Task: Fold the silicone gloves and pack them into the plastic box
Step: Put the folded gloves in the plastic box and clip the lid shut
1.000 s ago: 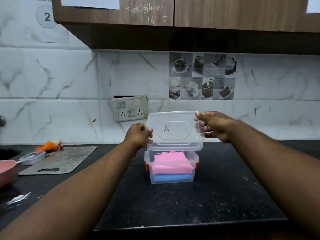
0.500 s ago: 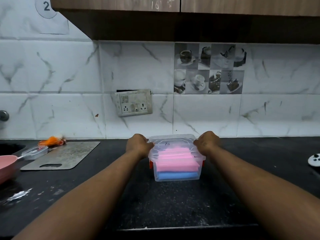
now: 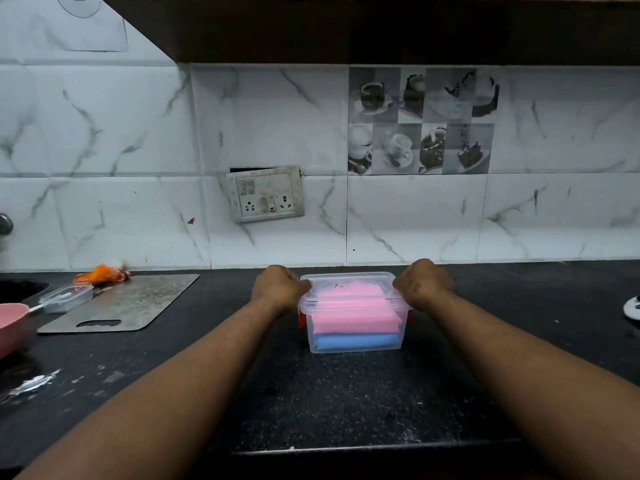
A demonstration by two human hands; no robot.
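A clear plastic box [image 3: 356, 344] with red side clips stands on the black counter at the middle. Inside lie a folded pink glove [image 3: 353, 315] on top of a folded blue glove [image 3: 356, 341]. The clear lid [image 3: 349, 289] sits on the box. My left hand [image 3: 278, 285] is curled against the lid's left edge and my right hand [image 3: 424, 282] against its right edge. Both hands press on the lid with fingers closed.
A grey cutting board [image 3: 121, 304] lies at the left, with a small clear container [image 3: 65, 297], an orange scrap [image 3: 100, 273] and a pink bowl [image 3: 12, 323] near it. A white object [image 3: 632, 308] sits at the right edge. A socket plate [image 3: 265, 194] is on the tiled wall.
The lid, held above the box a second ago, has come down onto the box. Both hands followed it down and now rest on its two ends.
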